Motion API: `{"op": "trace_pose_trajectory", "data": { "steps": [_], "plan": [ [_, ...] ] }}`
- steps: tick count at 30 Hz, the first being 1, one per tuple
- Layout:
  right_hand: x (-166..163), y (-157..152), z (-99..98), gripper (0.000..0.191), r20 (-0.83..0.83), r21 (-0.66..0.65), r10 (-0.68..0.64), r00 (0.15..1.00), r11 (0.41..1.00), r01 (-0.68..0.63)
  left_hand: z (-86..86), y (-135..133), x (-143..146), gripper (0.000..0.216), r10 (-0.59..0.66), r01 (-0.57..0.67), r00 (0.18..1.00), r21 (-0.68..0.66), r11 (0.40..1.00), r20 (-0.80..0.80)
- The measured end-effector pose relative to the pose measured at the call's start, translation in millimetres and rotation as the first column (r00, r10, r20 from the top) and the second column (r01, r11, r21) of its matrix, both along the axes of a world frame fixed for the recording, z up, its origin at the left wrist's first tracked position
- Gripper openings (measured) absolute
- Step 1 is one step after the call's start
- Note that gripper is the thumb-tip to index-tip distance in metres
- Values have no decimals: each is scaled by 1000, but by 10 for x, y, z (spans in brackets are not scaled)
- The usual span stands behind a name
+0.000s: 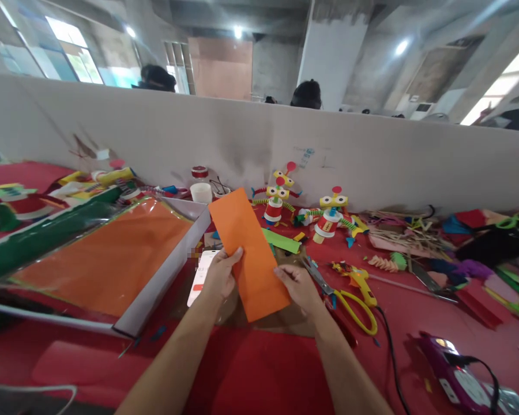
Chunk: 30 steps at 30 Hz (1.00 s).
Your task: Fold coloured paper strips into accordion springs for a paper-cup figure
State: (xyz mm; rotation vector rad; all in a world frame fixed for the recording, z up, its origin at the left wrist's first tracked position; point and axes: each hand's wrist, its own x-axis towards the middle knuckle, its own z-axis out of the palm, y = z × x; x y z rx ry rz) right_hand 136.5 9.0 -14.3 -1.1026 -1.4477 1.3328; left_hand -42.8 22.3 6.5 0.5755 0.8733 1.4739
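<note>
Tilted above the red table is an orange paper strip (pixel 253 259), held between both hands. My left hand (pixel 225 274) grips its left edge, thumb on the front. At the right edge, my right hand (pixel 300 288) pinches the paper between thumb and fingers. Beside my left wrist lies a white phone (pixel 201 279) with a lit screen. Yellow-handled scissors (pixel 357 311) rest just right of my right hand, next to a yellow glue gun (pixel 363 285). A light green paper strip (pixel 282 240) lies behind the orange one.
A white box (pixel 164 282) holding wrapped orange sheets (pixel 112 256) stands at left. Toy figures made from paper cups (pixel 328 222) stand near the white partition (pixel 225 138). At right are wooden sticks (pixel 404 236), paper scraps and a purple device (pixel 454 369) with a cord.
</note>
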Motion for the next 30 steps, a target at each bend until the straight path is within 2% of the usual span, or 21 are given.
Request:
{"op": "trace_pose_trajectory", "data": {
  "steps": [4,6,8,11,13,16,19,21,22,23,25,26,27,30],
  "plan": [
    [-119,-24,-114,28,86,-28,137,987,990,-135,-66,125,-222,34,127,-127,992,62,990,4],
    [-150,-29,-166,27,108,-20,159,981,987,-157,-71,140,-325,36,156,-157,988,89,984,11],
    [-161,-29,-206,25,146,22,105,984,994,-109,-77,139,-391,38,97,-93,995,108,990,-28],
    [-182,-51,-221,24,210,87,-37,977,996,18,-121,144,-407,48,-32,53,985,122,991,-168],
    [-226,-114,-190,25,218,81,-79,973,995,63,-162,159,-384,50,-17,53,967,136,989,-253],
    [-282,-301,-95,30,200,58,-55,978,997,45,-187,175,-355,47,29,30,957,197,980,-288],
    [-132,-531,2,29,338,93,-51,940,995,20,-150,166,-366,46,33,29,965,231,972,-260],
    [148,-650,34,25,510,201,-157,846,978,60,-117,153,-390,45,66,-16,974,227,974,-218],
    [326,-689,36,26,584,265,-252,772,958,112,-105,149,-404,45,79,-35,978,220,975,-194],
    [514,-717,29,31,679,316,-322,660,939,132,-98,147,-417,46,81,-43,981,211,977,-174],
    [853,-744,-5,50,841,364,-384,381,923,128,-93,149,-439,46,70,-40,986,191,981,-151],
    [980,-751,-28,57,892,351,-373,256,927,130,-95,152,-448,45,67,-39,987,183,982,-147],
    [1069,-756,-49,61,924,316,-332,187,942,111,-97,156,-455,44,63,-37,987,178,983,-145],
    [1132,-767,-93,65,972,214,-219,87,975,61,-96,161,-472,44,49,-27,991,167,986,-127]
  ]
}}
